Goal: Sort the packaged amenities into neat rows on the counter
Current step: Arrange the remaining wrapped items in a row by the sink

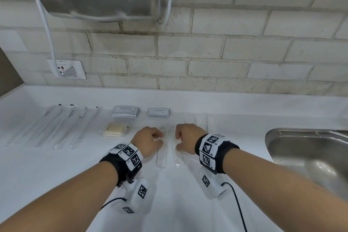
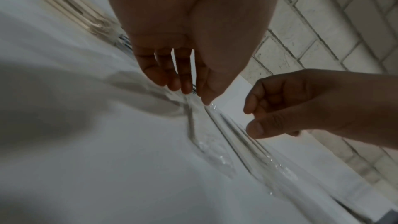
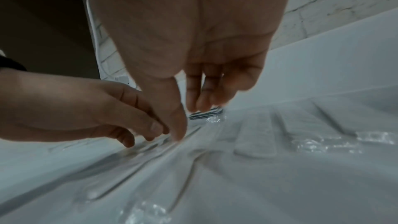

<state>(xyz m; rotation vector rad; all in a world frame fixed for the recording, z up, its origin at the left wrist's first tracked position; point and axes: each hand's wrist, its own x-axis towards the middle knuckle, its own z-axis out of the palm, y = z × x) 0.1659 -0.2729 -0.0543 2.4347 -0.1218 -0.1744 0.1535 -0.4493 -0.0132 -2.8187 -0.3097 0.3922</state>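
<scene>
Both hands, left [image 1: 148,142] and right [image 1: 186,140], are set with fingers loosely curled, touching two packets [image 1: 170,149] lying lengthwise, near to far, between them on the bench [image 1: 56,175].

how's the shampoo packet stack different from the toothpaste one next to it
The shampoo stack is wider and sits left; the toothpaste stack is narrower and sits right, nearer the sink. The shampoo label has two lines of print, the toothpaste label one word. Both are grey flat packets with a pale label, lying at the back of the counter, untouched by either hand.
</scene>
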